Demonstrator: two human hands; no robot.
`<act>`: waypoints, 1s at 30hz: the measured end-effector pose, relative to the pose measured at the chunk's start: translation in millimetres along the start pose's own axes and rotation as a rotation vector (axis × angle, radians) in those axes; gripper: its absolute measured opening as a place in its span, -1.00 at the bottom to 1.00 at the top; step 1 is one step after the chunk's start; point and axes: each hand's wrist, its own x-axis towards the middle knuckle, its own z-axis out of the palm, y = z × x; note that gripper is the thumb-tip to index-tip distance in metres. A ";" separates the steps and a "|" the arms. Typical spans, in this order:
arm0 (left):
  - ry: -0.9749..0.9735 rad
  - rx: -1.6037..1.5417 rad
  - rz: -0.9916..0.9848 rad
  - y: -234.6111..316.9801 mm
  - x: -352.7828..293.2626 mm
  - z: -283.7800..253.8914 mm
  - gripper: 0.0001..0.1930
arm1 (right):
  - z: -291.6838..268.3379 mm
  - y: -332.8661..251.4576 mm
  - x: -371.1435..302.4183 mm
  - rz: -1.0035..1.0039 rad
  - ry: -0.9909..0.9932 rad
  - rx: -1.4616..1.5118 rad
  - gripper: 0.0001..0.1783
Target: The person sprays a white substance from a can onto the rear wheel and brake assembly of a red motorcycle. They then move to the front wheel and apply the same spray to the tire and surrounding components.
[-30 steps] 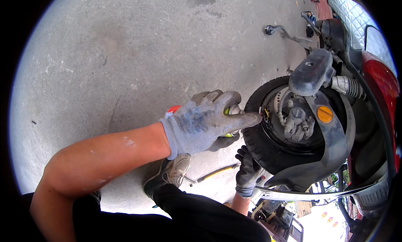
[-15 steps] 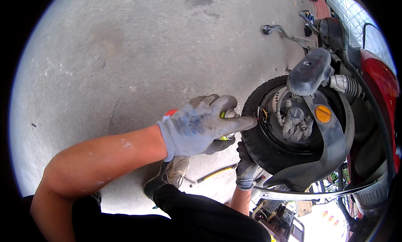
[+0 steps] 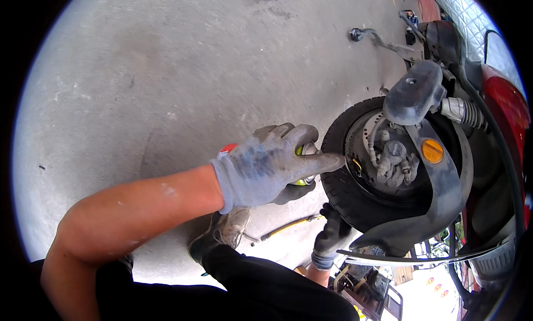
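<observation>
My left hand [image 3: 266, 162], in a grey-blue work glove with dark stains, is closed around a spray can [image 3: 308, 149]. Green and silver parts of the can show between the fingers, and a red bit peeks out behind the wrist. One finger stretches over the can's top toward the wheel rim, its tip at the tyre's left edge. The black tyre [image 3: 340, 196] belongs to a scooter wheel with a dark rim and a short yellow piece [image 3: 356, 164] near the rim's edge. My gloved right hand [image 3: 330, 232] is at the tyre's lower left tread, fingers stretched out and partly apart.
A grey fender bracket with an orange reflector [image 3: 432, 151] crosses the wheel, below a dark grey cover [image 3: 413, 93]. Red bodywork [image 3: 508, 104] is at the right. A yellow-handled tool [image 3: 288, 227] lies on the concrete floor [image 3: 139, 99] by my shoe [image 3: 233, 226].
The wheel has turned, carrying the yellow piece downward along the rim's left side. My right hand has shifted down along the tread. My left hand with the can has stayed nearly still.
</observation>
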 end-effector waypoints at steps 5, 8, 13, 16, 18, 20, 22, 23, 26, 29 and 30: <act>0.002 -0.040 0.010 5.6 3.9 2.9 -0.38 | 16.7 19.0 1.5 0.307 -0.048 0.208 -0.55; -0.019 0.007 0.018 5.2 5.2 1.7 -0.37 | 19.5 13.8 10.3 0.212 -0.053 0.151 -0.56; -0.049 0.050 -0.003 4.3 5.4 -3.0 -0.37 | 19.1 7.4 13.5 0.164 -0.033 0.105 -0.59; -0.044 0.034 -0.003 2.2 4.4 -2.0 -0.36 | 16.8 7.3 13.7 0.120 -0.053 0.070 -0.62; -0.061 0.041 0.001 2.1 4.5 -3.5 -0.36 | 11.0 4.1 14.6 0.133 -0.080 0.059 -0.63; -0.062 0.054 0.004 1.7 3.8 -3.1 -0.36 | 7.4 -2.4 12.8 0.153 -0.074 0.057 -0.64; -0.047 0.074 0.006 1.5 3.0 -1.0 -0.36 | 3.7 -9.4 10.0 0.179 -0.037 0.063 -0.65; -0.052 0.067 0.006 1.1 2.8 -0.1 -0.36 | -3.6 -2.4 8.2 0.017 -0.066 -0.074 -0.64; -0.064 0.050 0.006 0.6 4.2 -1.1 -0.37 | -19.6 17.5 5.2 -0.363 -0.074 -0.270 -0.59; -0.061 0.040 0.007 0.5 5.0 0.5 -0.37 | -18.0 8.0 0.1 -0.116 -0.006 -0.082 -0.57; -0.059 0.048 0.006 0.4 4.7 0.6 -0.36 | -14.6 5.7 -1.8 -0.078 -0.014 -0.048 -0.57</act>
